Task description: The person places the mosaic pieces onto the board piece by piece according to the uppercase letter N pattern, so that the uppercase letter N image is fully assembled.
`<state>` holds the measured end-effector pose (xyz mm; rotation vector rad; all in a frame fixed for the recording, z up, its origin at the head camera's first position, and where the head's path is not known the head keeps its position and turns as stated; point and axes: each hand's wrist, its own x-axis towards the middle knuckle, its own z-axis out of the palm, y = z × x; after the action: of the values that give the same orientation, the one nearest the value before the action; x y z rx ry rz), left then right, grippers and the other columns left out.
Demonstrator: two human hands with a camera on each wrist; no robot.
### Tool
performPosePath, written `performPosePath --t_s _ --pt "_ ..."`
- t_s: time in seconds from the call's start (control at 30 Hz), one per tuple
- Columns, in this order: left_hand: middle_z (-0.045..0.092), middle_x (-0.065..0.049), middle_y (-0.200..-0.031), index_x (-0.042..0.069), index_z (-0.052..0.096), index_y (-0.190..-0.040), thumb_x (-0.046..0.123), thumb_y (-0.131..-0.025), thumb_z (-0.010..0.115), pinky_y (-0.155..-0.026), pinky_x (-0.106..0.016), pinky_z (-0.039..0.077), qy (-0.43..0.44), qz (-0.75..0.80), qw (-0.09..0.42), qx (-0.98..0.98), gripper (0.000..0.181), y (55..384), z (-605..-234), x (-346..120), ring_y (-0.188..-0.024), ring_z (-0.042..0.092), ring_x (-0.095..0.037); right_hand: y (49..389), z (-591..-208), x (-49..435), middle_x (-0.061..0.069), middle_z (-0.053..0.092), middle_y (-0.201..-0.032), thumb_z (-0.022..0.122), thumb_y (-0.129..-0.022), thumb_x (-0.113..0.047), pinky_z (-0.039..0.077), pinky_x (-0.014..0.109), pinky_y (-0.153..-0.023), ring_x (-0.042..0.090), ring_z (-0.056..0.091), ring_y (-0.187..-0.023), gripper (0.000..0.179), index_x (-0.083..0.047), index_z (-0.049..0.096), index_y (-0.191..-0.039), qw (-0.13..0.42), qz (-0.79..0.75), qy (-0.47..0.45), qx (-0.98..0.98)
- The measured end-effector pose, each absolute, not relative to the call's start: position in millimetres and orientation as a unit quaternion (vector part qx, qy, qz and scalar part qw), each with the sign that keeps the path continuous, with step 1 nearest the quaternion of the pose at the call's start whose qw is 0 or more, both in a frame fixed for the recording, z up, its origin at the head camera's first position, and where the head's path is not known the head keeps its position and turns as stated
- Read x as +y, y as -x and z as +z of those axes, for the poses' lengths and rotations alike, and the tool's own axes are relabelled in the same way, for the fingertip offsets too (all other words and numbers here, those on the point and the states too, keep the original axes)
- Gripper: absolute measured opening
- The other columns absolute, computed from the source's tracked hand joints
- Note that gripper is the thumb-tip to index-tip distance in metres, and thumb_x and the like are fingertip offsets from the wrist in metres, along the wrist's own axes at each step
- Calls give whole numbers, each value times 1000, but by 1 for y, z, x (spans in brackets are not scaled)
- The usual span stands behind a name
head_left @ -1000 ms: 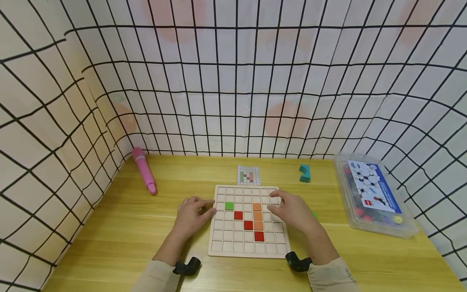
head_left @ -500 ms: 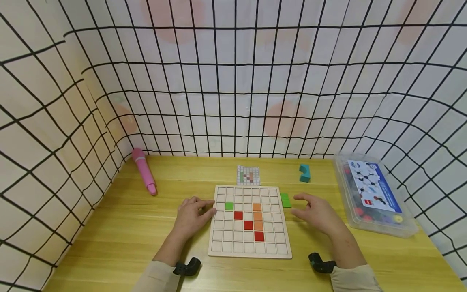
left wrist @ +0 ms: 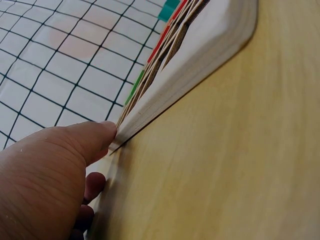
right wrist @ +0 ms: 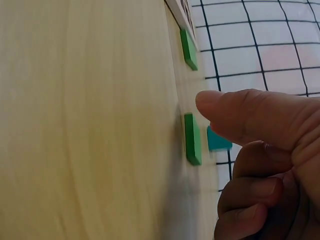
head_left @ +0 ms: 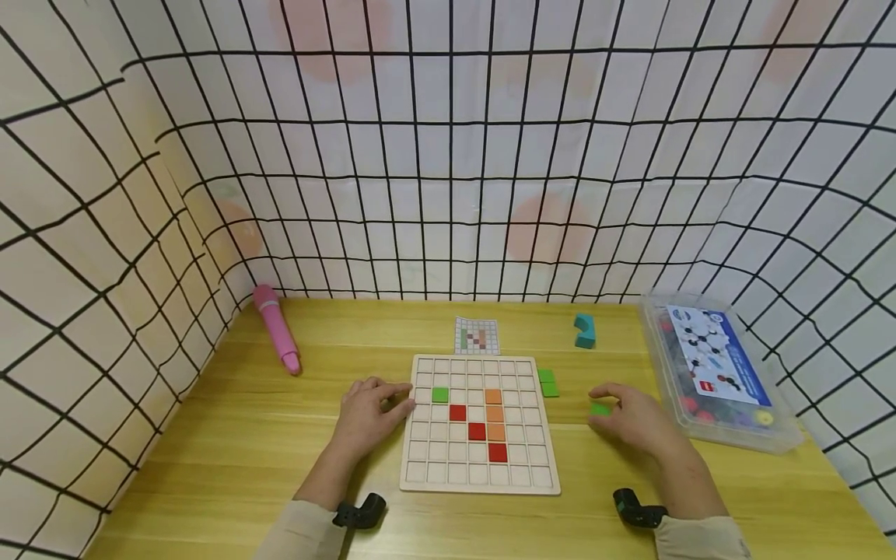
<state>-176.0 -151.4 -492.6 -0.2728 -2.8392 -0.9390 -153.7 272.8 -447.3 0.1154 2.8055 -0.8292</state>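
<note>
A wooden grid board [head_left: 428, 451] lies mid-table with one green tile [head_left: 439, 395], three red tiles [head_left: 477, 431] and three orange tiles [head_left: 495, 414] in its cells. My left hand [head_left: 369, 416] rests at the board's left edge; in the left wrist view the thumb [left wrist: 95, 137] touches that edge. Off to the right, my right hand [head_left: 633, 420] hovers with thumb and fingers apart around a loose green tile [head_left: 600, 409]. That tile lies flat on the table in the right wrist view, with the thumb [right wrist: 240, 110] clear of it. Two more green tiles [head_left: 549, 383] lie beside the board.
A small printed pattern card [head_left: 477, 337] sits behind the board. At the back are a teal block [head_left: 585, 331] and, far left, a pink microphone-like thing [head_left: 278, 327]. A clear plastic box [head_left: 728, 373] stands at right. Grid-patterned cloth [head_left: 448, 155] encloses the table.
My right hand has moved from over the board's right side rightward to the loose green tile, uncovering two green tiles beside the board. The left hand has stayed in place.
</note>
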Motion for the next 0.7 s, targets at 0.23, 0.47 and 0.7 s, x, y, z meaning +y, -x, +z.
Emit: performPosePath --t_s 0.23,0.47,0.7 --pt "63 4 -93 26 77 -119 39 -91 77 -82 -37 30 92 -316 70 -942 31 177 -493 -151 -88 46 -15 156 -451 285 16 63 -108 77 -88 -29 44 38 -76 27 53 -89 50 -8 64 -131 119 -277 -44 952" --pt "63 5 -93 26 77 -118 39 -90 77 -81 -35 30 96 -313 70 -942 31 178 -494 -151 -87 45 -14 156 -455 290 12 62 -100 76 -88 -27 42 36 -73 25 52 -85 47 -6 66 -129 122 -277 -33 953" --pt "62 5 -92 26 77 -119 39 -90 77 -81 -36 30 93 -311 71 -943 31 177 -495 -151 -87 44 -15 156 -456 291 8 58 -92 77 -87 -26 39 34 -71 24 50 -82 46 -6 66 -127 123 -277 -36 952"
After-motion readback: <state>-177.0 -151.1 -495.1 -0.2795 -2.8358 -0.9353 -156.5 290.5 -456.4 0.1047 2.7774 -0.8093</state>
